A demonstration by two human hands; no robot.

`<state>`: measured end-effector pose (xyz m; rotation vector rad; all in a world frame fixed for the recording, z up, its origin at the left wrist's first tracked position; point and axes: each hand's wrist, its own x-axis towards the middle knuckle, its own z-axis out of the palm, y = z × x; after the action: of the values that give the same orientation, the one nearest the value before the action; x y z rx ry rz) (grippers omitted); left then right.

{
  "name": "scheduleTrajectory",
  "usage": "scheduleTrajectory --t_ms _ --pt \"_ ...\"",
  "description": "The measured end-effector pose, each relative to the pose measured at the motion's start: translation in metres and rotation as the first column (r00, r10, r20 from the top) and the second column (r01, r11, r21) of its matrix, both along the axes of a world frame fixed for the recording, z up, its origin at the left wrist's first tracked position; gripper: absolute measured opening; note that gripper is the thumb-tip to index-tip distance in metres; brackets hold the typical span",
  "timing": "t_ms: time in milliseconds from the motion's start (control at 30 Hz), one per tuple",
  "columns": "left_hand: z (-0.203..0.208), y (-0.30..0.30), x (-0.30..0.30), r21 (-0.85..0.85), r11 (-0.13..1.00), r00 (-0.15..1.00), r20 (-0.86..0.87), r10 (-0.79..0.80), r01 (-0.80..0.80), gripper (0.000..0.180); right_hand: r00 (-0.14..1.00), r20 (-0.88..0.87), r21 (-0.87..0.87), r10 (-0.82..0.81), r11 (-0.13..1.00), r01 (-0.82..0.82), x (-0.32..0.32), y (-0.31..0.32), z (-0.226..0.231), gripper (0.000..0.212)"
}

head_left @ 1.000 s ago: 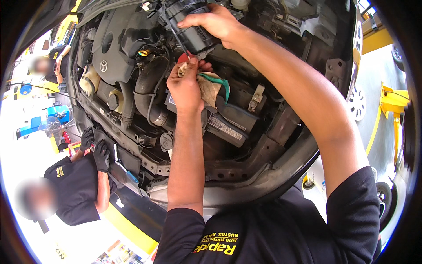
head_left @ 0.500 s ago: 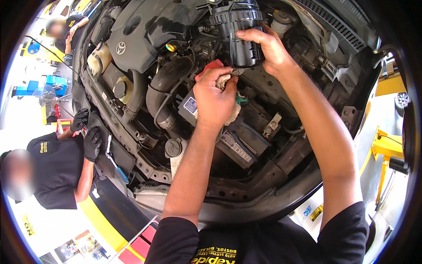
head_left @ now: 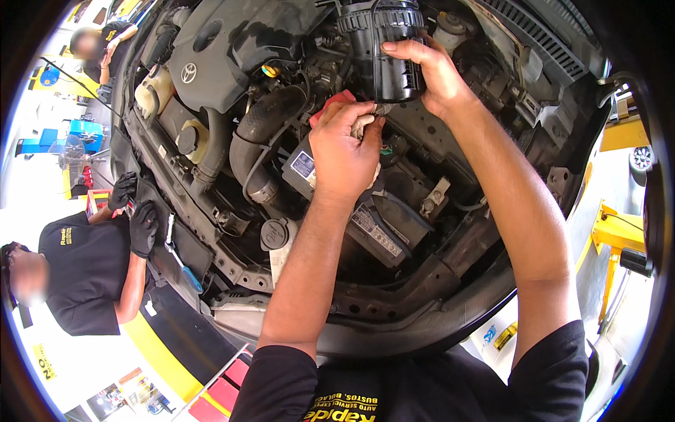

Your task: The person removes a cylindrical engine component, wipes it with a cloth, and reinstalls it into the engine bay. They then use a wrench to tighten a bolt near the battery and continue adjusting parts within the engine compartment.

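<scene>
Over the open engine bay (head_left: 394, 295), our right hand (head_left: 441, 81) grasps a black filter canister (head_left: 397, 79) by its side. Just under the canister's lower end, our left hand (head_left: 344, 151) is closed around a pale rag (head_left: 361, 126). Beneath our hands sits the car battery (head_left: 380, 233), and to its left curves a thick black intake hose (head_left: 246, 151). Farther left, a blue-handled tool (head_left: 190, 278) lies near a co-worker (head_left: 88, 267) in black gloves (head_left: 143, 231); another person (head_left: 112, 32) stands well beyond.

Glaring, apparently grey floor (head_left: 620, 184); yellow stand (head_left: 619, 233)
</scene>
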<state>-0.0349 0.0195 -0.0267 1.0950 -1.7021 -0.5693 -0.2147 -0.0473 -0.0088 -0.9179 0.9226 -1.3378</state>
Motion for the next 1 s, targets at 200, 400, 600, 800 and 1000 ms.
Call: scheduleTrajectory --t_ms 200,400,600,800,1000 --pt "-0.01 -0.002 0.003 0.084 0.996 1.0 0.006 0.015 -0.016 0.015 0.999 -0.03 -0.009 -0.021 1.0 0.021 0.001 0.0 -0.001 0.042" --pt "-0.024 -0.004 -0.002 0.212 0.977 0.979 -0.197 0.05 -0.007 0.017 1.0 -0.008 0.005 -0.017 1.0 0.017 0.003 0.003 0.001 0.04" --pt "-0.008 -0.002 -0.01 0.353 0.935 0.964 -0.239 0.12 -0.029 0.023 0.999 -0.035 -0.033 -0.002 0.999 0.001 -0.004 -0.003 -0.01 0.036" --pt "-0.006 -0.005 -0.007 0.565 0.799 0.852 -0.505 0.136 0.207 0.011 1.0 0.003 0.044 0.025 0.999 -0.025 0.005 -0.001 0.003 0.016" --pt "0.0 -0.003 -0.005 0.582 0.756 0.792 -0.594 0.143 0.301 0.01 1.0 -0.001 -0.007 0.008 1.0 -0.008 0.008 -0.001 0.006 0.016"
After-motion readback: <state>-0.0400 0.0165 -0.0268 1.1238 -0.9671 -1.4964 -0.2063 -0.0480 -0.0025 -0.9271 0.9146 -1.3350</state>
